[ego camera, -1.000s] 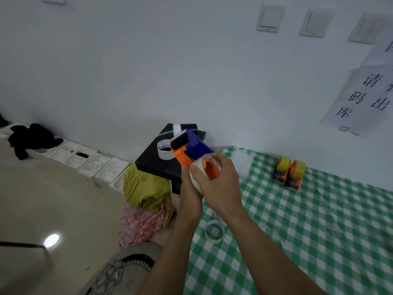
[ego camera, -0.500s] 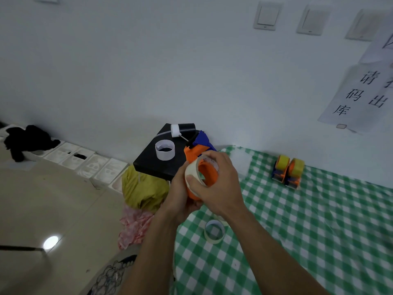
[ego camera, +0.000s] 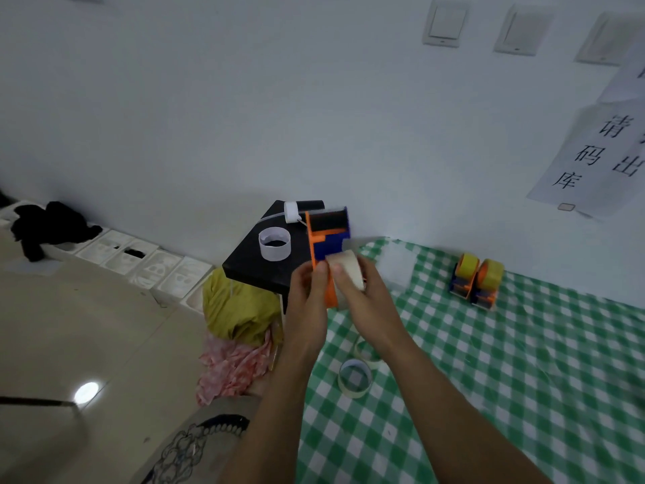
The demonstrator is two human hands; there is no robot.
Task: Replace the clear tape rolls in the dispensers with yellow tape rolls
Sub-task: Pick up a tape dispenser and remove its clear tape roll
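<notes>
Orange-and-blue plastic tape dispenser (ego camera: 326,239) is held up in front of the white wall, its black roller end uppermost. The left hand (ego camera: 307,302) is wrapped round the dispenser's orange lower body. The right hand (ego camera: 363,298) is closed on a pale, nearly clear tape roll (ego camera: 345,270) that sits at the dispenser's side, thumb pressed on the roll's outer face; whether the roll is seated on the hub or partly off it cannot be told, as the fingers hide the joint.

Below the forearms, on the green-and-white checked cloth (ego camera: 488,379) covering the tabletop, lies a loose pale tape ring (ego camera: 354,378), with a second ring (ego camera: 364,354) partly hidden just behind it. Two more orange-and-blue dispensers loaded with yellow tape rolls (ego camera: 478,281) stand side by side, touching, near the wall, well apart from the hands.

Behind the held dispenser a black square stool top (ego camera: 258,267) carries a white paper ring (ego camera: 274,244) and a black cylinder with a white cap (ego camera: 300,208).
</notes>
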